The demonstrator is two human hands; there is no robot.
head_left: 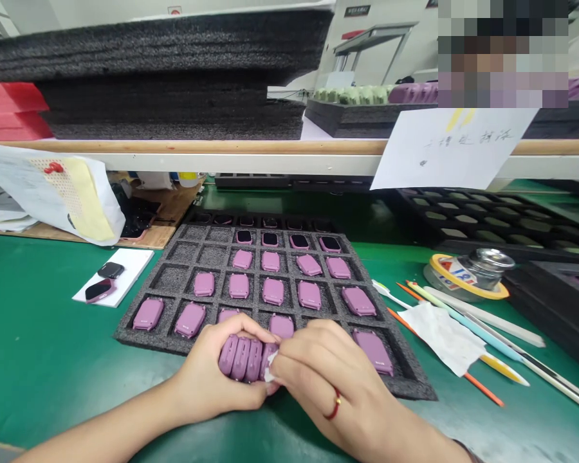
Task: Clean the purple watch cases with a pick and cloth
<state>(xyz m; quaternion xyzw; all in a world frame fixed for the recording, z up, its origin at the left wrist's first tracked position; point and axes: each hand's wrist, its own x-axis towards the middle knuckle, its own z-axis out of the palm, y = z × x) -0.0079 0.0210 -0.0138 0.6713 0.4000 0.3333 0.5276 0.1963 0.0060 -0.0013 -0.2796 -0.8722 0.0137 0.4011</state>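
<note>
My left hand (217, 370) is curled round a row of several purple smartwatch cases (241, 357), stacked side by side with their edges up. Pinched in the fingers of my right hand (332, 379) is a small white wipe (270, 368), pressed against the case at the right end of the row. Both hands are over the front edge of a black foam tray (168, 278). Purple watch cases (273, 291) lie in many of its compartments, and some at the back show dark screens (270, 239). My hands partly cover the front row.
On the right lie a white cloth (444, 335), a toothbrush, orange sticks and a glass pot (487, 270) with a metal top. To the left, two watches (101, 289) rest on a white pad. A shelf (222, 154) with black foam stacks (174, 71) crosses above; a paper note hangs from it.
</note>
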